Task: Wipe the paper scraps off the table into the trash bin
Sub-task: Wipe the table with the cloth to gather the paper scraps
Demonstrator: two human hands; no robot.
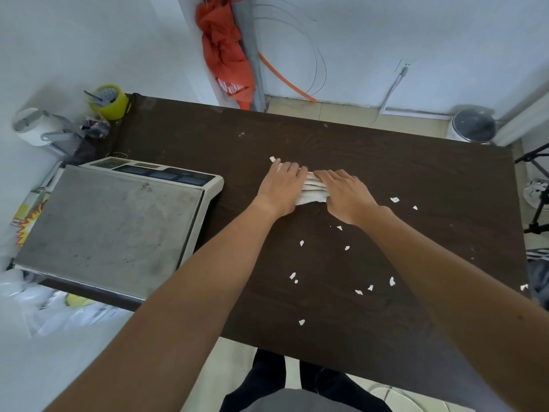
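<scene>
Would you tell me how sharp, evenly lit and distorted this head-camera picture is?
Head view: wide-angle distortion bows the table edges; light is soft and even, shadows faint; white cloth and paper scraps are sharp at centre; plastic bags at lower left are smeared.

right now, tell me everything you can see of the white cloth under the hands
The white cloth looks like soft fabric, bunched into layered folds. It lies on the dark table, the left hand pressing its left end, the right hand its right; only the middle shows.
</scene>
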